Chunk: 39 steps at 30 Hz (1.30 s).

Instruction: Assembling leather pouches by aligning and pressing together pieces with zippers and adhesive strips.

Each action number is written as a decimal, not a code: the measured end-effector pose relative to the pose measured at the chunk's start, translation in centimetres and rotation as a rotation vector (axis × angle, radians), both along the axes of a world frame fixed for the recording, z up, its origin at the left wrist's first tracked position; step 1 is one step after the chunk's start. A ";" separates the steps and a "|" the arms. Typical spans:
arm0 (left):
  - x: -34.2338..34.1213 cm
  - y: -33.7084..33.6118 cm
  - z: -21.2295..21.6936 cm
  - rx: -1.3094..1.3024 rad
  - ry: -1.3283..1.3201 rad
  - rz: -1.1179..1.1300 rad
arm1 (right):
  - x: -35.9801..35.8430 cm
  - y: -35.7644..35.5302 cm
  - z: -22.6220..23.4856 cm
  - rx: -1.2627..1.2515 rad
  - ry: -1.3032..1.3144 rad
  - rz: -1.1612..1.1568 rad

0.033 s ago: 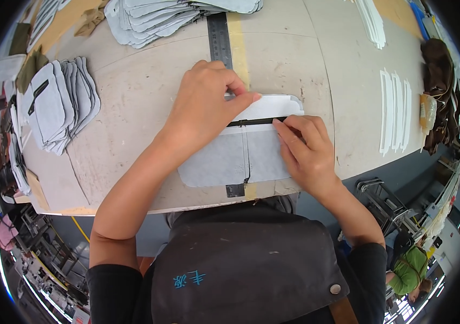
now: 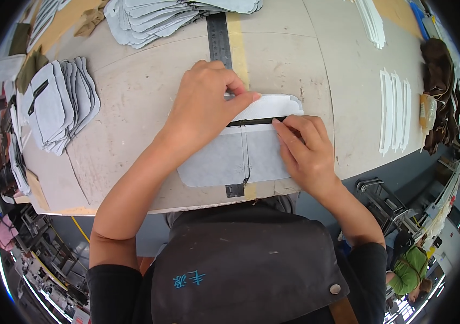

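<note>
A light grey fabric panel [image 2: 219,162] lies flat at the table's near edge, with a white piece [image 2: 273,107] along its top. A black zipper [image 2: 254,121] runs across where the two meet. My left hand [image 2: 203,105] reaches over from the left and pinches the top edge of the white piece between thumb and fingers. My right hand [image 2: 303,148] rests on the panel's right side, its fingertips gripping the right end of the zipper. A steel ruler [image 2: 219,38] is set into the table and runs away from me under the fabric.
A fanned stack of grey zippered panels [image 2: 57,102] lies at the left and another stack [image 2: 176,13] at the back. White strips [image 2: 394,110] and brown material [image 2: 440,70] are at the right. A metal rack [image 2: 384,200] and a person in green [image 2: 408,264] are beyond the table's edge.
</note>
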<state>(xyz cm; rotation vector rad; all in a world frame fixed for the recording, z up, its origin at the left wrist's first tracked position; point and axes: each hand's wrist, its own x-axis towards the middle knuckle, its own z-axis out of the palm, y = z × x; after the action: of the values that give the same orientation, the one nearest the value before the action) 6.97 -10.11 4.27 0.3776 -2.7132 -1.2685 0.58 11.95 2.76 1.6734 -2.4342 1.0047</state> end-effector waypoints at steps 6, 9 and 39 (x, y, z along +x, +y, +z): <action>-0.1 0.2 -0.4 -0.056 0.005 0.031 | 0.2 -0.2 0.1 0.015 -0.004 0.001; -0.2 0.3 -0.3 -0.058 -0.001 0.044 | 0.2 -0.2 0.1 0.025 -0.008 0.002; -1.9 1.2 -0.2 -0.170 0.070 -0.159 | 0.2 -0.1 -0.2 0.009 0.020 -0.005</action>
<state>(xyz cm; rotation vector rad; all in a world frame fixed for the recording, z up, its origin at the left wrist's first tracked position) 5.04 -8.90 4.10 0.0990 -2.8107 -1.0525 0.80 11.81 2.55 1.6709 -2.4332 0.9734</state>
